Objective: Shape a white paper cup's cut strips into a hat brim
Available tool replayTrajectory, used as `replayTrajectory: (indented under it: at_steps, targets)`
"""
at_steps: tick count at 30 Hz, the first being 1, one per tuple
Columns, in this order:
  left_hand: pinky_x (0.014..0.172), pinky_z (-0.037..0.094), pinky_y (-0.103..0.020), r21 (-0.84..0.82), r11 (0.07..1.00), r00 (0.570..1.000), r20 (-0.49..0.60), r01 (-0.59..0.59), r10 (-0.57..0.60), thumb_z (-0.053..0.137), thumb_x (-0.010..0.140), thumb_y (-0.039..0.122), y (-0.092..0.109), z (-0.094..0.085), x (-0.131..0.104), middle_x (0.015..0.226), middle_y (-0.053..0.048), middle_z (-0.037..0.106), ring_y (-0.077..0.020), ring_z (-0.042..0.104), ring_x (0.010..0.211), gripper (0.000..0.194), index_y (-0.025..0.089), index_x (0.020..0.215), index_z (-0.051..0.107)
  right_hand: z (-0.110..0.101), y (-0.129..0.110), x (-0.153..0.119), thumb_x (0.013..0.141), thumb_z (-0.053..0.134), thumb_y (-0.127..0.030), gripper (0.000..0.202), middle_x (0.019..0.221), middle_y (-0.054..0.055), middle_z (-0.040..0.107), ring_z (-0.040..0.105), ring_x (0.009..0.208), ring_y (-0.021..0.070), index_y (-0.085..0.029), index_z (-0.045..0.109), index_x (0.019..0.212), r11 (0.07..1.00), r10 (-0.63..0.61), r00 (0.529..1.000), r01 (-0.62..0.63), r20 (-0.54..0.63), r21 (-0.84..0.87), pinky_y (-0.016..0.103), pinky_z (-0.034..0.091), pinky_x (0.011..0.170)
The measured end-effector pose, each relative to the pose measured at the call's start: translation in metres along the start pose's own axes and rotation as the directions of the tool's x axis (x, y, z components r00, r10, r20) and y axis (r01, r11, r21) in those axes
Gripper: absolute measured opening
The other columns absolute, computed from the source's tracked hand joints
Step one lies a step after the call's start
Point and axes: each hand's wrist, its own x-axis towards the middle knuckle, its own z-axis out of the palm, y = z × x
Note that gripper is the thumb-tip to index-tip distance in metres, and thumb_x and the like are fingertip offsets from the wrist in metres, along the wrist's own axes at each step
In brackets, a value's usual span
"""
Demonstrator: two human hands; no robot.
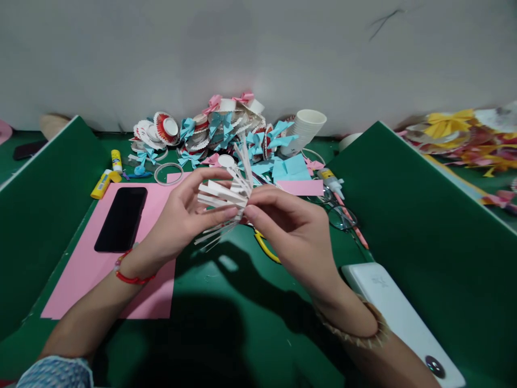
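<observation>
Green tabletop, pink sheet at left. Left hand, right hand: each grip clamped on paper fringe, above tabletop. Risk: hard pinch may crease it; uneven pull could tear it.

Around the paper strips, a phone on a sheet lies at nine o'clock, glasses at three, bows at twelve.
</observation>
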Motion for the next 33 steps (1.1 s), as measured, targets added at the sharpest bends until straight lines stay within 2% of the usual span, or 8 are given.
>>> replayTrajectory:
  at_steps: [7, 13, 15, 17, 19, 21, 26, 33]
  targets:
    - [0.077, 0.056, -0.031, 0.048, 0.998, 0.999, -0.023, 0.046, -0.045, 0.070, 0.072, 0.031, 0.008, 0.006, -0.003, 0.101, -0.006, 0.067, -0.0229, 0.065, 0.095, 0.035, 0.018, 0.104, 0.060, 0.005, -0.001, -0.002, 0.080, 0.059, -0.018, 0.013, 0.064, -0.001, 0.060, 0.057, 0.056, 0.0099, -0.019, 0.059, 0.066, 0.997, 0.066, 0.997, -0.067, -0.044, -0.034, 0.022, 0.048, 0.051]
    - [0.072, 0.055, -0.031, -0.015, 0.994, 0.994, -0.011, 0.110, -0.110, 0.067, 0.075, 0.030, 0.004, 0.003, 0.000, 0.095, -0.004, 0.069, -0.0207, 0.066, 0.086, 0.027, 0.019, 0.099, 0.063, -0.004, -0.004, -0.004, 0.080, 0.062, -0.020, 0.010, 0.065, 0.000, 0.059, 0.056, 0.058, 0.0135, -0.023, 0.058, 0.071, 0.880, -0.227, 0.973, 0.194, -0.026, -0.434, 0.028, 0.047, 0.054]
    - [0.067, 0.055, -0.030, -0.023, 0.991, 0.991, 0.024, 0.133, -0.133, 0.068, 0.073, 0.028, 0.005, 0.001, 0.000, 0.089, -0.003, 0.068, -0.0198, 0.066, 0.080, 0.025, 0.019, 0.096, 0.063, -0.013, -0.006, 0.000, 0.076, 0.067, -0.025, 0.011, 0.072, 0.002, 0.059, 0.058, 0.070, 0.0186, -0.026, 0.057, 0.079, 0.758, -0.340, 0.940, 0.299, 0.039, -0.580, 0.034, 0.049, 0.063]
    - [0.060, 0.053, -0.028, 0.016, 0.986, 0.984, 0.067, 0.163, -0.164, 0.070, 0.071, 0.025, 0.007, 0.000, 0.000, 0.082, -0.002, 0.067, -0.0190, 0.065, 0.074, 0.024, 0.020, 0.093, 0.063, -0.023, -0.007, 0.005, 0.070, 0.073, -0.029, 0.034, 0.097, 0.009, 0.058, 0.056, 0.096, 0.0267, -0.026, 0.054, 0.098, 0.671, -0.386, 0.915, 0.365, 0.116, -0.646, 0.043, 0.047, 0.081]
    - [0.055, 0.052, -0.027, 0.101, 0.978, 0.976, 0.100, 0.184, -0.194, 0.071, 0.068, 0.023, 0.010, -0.001, 0.000, 0.080, -0.001, 0.066, -0.0181, 0.064, 0.070, 0.026, 0.020, 0.093, 0.062, -0.029, -0.006, 0.009, 0.070, 0.073, -0.028, 0.055, 0.120, 0.012, 0.050, 0.047, 0.116, 0.0292, -0.025, 0.044, 0.117, 0.700, -0.335, 0.908, 0.418, 0.250, -0.579, 0.046, 0.042, 0.092]
    - [0.051, 0.050, -0.025, 0.187, 0.965, 0.969, 0.130, 0.184, -0.210, 0.071, 0.067, 0.022, 0.012, -0.001, 0.001, 0.079, -0.001, 0.064, -0.0167, 0.063, 0.066, 0.028, 0.020, 0.093, 0.060, -0.033, -0.003, 0.012, 0.073, 0.070, -0.025, 0.059, 0.117, 0.008, 0.054, 0.052, 0.111, 0.0252, -0.027, 0.039, 0.122, 0.797, -0.268, 0.898, 0.410, 0.348, -0.444, 0.043, 0.044, 0.092]
    - [0.050, 0.047, -0.021, 0.279, 0.952, 0.971, 0.162, 0.126, -0.177, 0.070, 0.065, 0.019, 0.011, -0.002, 0.002, 0.081, 0.000, 0.062, -0.0146, 0.061, 0.068, 0.031, 0.020, 0.092, 0.057, -0.032, 0.001, 0.013, 0.074, 0.066, -0.016, 0.014, 0.084, 0.001, 0.063, 0.058, 0.080, 0.0192, -0.024, 0.057, 0.080, 0.789, -0.185, 0.861, 0.418, 0.474, -0.451, 0.036, 0.044, 0.073]
    - [0.048, 0.044, -0.021, 0.271, 0.934, 0.953, 0.128, 0.234, -0.276, 0.071, 0.063, 0.022, 0.010, 0.000, 0.003, 0.080, 0.000, 0.058, -0.0132, 0.057, 0.066, 0.033, 0.019, 0.091, 0.054, -0.032, -0.001, 0.013, 0.078, 0.061, -0.015, 0.012, 0.084, 0.002, 0.065, 0.054, 0.077, 0.0178, -0.023, 0.059, 0.070, 0.682, -0.245, 0.819, 0.526, 0.519, -0.508, 0.036, 0.038, 0.072]
